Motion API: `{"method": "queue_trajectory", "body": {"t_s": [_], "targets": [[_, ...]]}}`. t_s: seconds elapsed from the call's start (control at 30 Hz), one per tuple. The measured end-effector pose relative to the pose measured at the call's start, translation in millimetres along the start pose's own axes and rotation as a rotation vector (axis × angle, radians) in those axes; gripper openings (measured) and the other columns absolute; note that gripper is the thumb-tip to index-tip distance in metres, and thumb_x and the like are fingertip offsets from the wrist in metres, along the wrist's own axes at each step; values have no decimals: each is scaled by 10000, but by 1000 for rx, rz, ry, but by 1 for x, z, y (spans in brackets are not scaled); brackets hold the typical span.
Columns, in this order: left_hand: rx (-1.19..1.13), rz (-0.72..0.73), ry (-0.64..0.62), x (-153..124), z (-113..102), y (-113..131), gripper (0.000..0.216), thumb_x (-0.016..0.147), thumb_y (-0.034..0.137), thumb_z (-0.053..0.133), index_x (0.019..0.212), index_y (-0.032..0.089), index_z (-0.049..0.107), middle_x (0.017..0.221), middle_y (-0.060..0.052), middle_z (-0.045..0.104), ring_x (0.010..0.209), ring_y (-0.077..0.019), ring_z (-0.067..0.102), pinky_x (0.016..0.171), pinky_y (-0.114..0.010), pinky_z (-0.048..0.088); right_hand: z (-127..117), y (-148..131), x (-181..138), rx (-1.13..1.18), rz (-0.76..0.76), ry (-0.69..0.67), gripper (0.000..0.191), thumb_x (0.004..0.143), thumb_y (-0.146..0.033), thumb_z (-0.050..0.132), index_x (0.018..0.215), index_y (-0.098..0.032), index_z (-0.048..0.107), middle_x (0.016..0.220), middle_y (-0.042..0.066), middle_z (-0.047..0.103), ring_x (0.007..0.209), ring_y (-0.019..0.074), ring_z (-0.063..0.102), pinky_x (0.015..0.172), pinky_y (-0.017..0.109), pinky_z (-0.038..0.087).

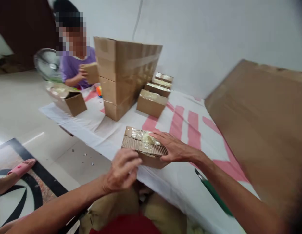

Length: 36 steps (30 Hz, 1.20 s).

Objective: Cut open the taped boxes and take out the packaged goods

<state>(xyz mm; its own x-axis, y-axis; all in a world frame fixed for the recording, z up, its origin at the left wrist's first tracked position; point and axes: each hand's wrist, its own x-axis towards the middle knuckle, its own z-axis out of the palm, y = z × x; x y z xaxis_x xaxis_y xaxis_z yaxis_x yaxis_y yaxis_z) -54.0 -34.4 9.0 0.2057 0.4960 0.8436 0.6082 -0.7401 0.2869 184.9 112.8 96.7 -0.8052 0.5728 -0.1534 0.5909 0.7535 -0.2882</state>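
A small cardboard box [154,160] with a ridged corrugated top and clear, crinkled tape across it sits at the table's near edge. Over its right end lies my right hand [174,148], fingers on the taped top and thumb against the near side, holding it. My left hand [124,169] is just in front of the box's near left corner, slightly blurred. Its fingers curl in towards the thumb; whether anything small is pinched between them is hidden. A green-handled tool [215,193] lies on the cloth, partly behind my right forearm.
Tall stacked cartons [108,65] stand beyond the box, with several small taped boxes [152,103] beside them. An open-ended box [75,103] rests at the table's left. Behind it a person in purple [68,66] holds a small box [92,73]. A large cardboard sheet [265,123] leans at right.
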Motion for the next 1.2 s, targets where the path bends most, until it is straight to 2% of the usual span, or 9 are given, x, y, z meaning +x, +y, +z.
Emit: {"method": "queue_trajectory", "body": {"t_s": [0.13, 0.27, 0.37, 0.43, 0.57, 0.7, 0.93, 1.07, 1.2], "targets": [[63, -239, -24, 30, 22, -1, 402, 909, 213, 626, 1309, 253, 623, 1425, -143, 552, 1341, -309, 540, 1120, -532, 485, 4, 9, -81, 100, 122, 44, 1020, 676, -367, 879, 1585, -292, 422, 1678, 98, 377, 1525, 388, 357, 1228, 570, 300], [9, -354, -167, 46, 50, -2, 288, 945, 340, 602, 1196, 242, 705, 1452, -120, 561, 1428, -332, 475, 1192, -576, 408, 16, 23, -147, 138, 274, 345, 864, 781, -526, 810, 1548, -325, 466, 1630, 78, 456, 1505, 351, 408, 1200, 555, 372], [1, -436, -195, 47, 59, -4, 304, 931, 379, 606, 1169, 240, 733, 1484, -109, 549, 1482, -342, 420, 1235, -582, 343, 52, 50, -198, 171, 520, 556, 566, 930, -488, 611, 1436, -236, 576, 1404, 124, 660, 1247, 297, 650, 1036, 481, 532], [-20, -512, -217, 44, 61, -6, 359, 904, 447, 641, 1183, 241, 734, 1538, -102, 509, 1506, -358, 385, 1250, -589, 313, 91, 70, -224, 135, 680, 546, 488, 936, -466, 555, 1313, -172, 655, 1203, 155, 744, 1077, 309, 713, 918, 466, 573], [-31, -551, -264, 38, 60, -3, 489, 839, 569, 720, 1203, 243, 731, 1571, -104, 481, 1517, -396, 364, 1253, -608, 299, 165, 87, -241, -80, 828, 475, 400, 924, -402, 536, 1198, -161, 699, 1198, 184, 733, 1122, 372, 669, 955, 526, 527], [85, -370, -151, 43, 54, 17, 371, 899, 447, 715, 1219, 260, 709, 1535, -109, 519, 1496, -387, 413, 1217, -614, 356, 192, 84, -237, -111, 851, 568, 385, 983, -351, 422, 1202, -164, 679, 1141, 191, 723, 1050, 365, 657, 923, 539, 524], [114, -2, -261, 37, 58, 54, 321, 938, 184, 667, 1257, 212, 658, 1279, -113, 720, 1258, -283, 617, 1030, -463, 537, 122, 68, -237, 88, 726, 864, 393, 1040, -458, 362, 1131, -234, 671, 939, 99, 700, 839, 276, 675, 767, 408, 559], [190, 41, -206, 25, 75, 46, 282, 940, 79, 594, 1181, 195, 683, 1114, -79, 776, 1050, -230, 667, 890, -378, 512, 63, 16, -196, 96, 386, 721, 342, 1059, -390, 420, 1269, -249, 650, 1102, 109, 722, 982, 262, 704, 827, 386, 582], [163, 26, -114, 17, 84, 42, 271, 961, 104, 563, 1183, 209, 677, 1087, -75, 779, 1028, -223, 659, 899, -383, 479, 34, -19, -146, -20, 110, 502, 325, 1067, -290, 414, 1296, -218, 634, 1130, 107, 733, 1010, 238, 712, 821, 362, 600]]}}
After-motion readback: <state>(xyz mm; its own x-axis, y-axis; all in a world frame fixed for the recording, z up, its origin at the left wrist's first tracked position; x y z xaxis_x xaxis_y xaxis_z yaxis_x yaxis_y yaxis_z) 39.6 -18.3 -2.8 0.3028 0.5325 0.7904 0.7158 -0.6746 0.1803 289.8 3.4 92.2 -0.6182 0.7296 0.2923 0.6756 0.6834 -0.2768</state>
